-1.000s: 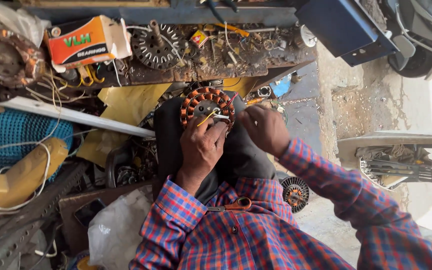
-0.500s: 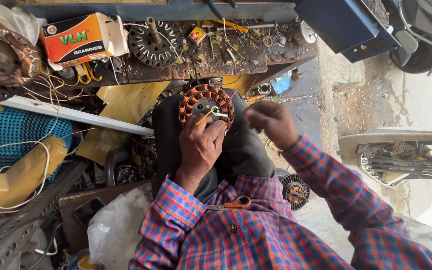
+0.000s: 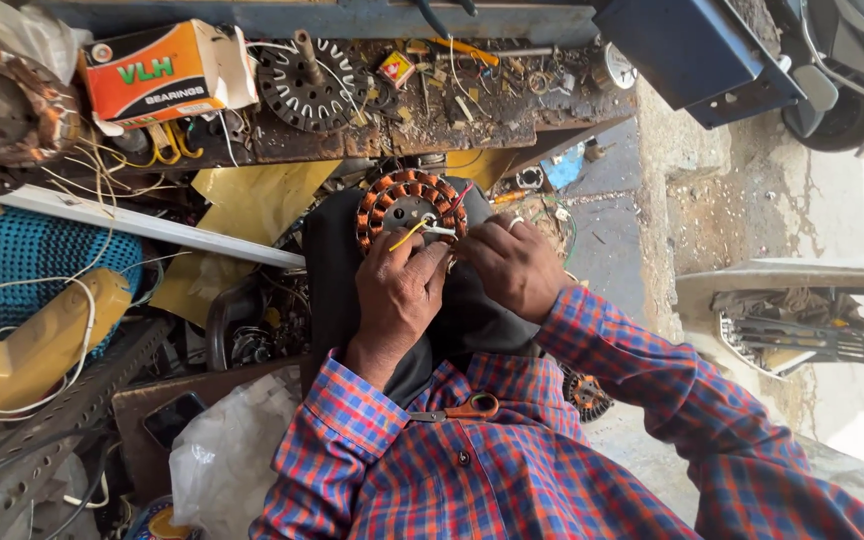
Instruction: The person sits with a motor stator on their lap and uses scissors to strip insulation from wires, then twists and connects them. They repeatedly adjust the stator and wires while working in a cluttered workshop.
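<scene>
A round motor stator [image 3: 407, 205] with copper-coloured coils rests on my knee, on dark trousers [image 3: 337, 250]. My left hand [image 3: 399, 290] grips its near edge, with a yellow wire [image 3: 404, 236] running out between the fingers. My right hand [image 3: 512, 262] is at the stator's right side, fingertips pinched on thin white and red leads by the coils. Orange-handled scissors [image 3: 457, 408] sit tucked in my checked shirt.
A cluttered wooden bench [image 3: 422, 110] lies beyond, with an orange cardboard box [image 3: 157, 72], a slotted metal rotor disc [image 3: 307, 80] and small parts. Yellow sheets [image 3: 252, 195], a white bar [image 3: 142, 228], a blue mesh basket [image 3: 32, 255] and wires lie left. A blue metal box [image 3: 697, 50] stands right.
My right hand pulled away to the right of the stator, then came back in to the coils. My left hand stayed on the stator.
</scene>
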